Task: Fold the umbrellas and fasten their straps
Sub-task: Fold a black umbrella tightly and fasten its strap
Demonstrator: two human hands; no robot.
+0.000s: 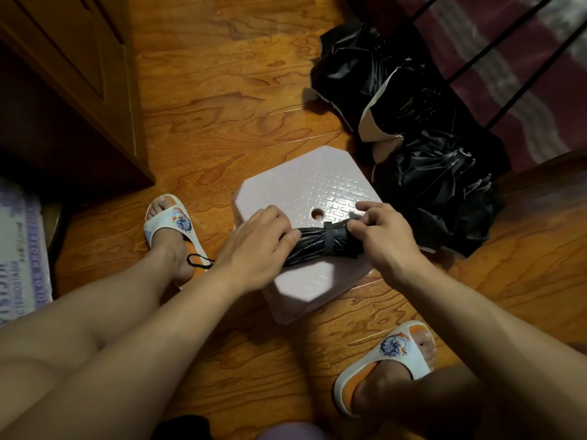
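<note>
A wood-grain floor fills the view, with a broad open stretch running from the stool's far-left edge out to the wooden cabinet at the left. On the right, a heap of unfolded black umbrellas lies on the floor, its lower part touching the stool's right edge and its far side against a striped dark-red cloth. A pale pink plastic stool stands in the middle, its far half bare, with a round hole near its centre. Across its near half lies the folded black umbrella, rolled tight, one end over the left edge and the other near the right edge. The left hand grips the umbrella's left end, fingers curled over it. The right hand pinches the right end with thumb and fingers. A black strap wraps round the roll between the two hands. A white-and-orange slipper sits just left of the stool, another near its front corner. A thin black cord loop hangs by the left wrist.
</note>
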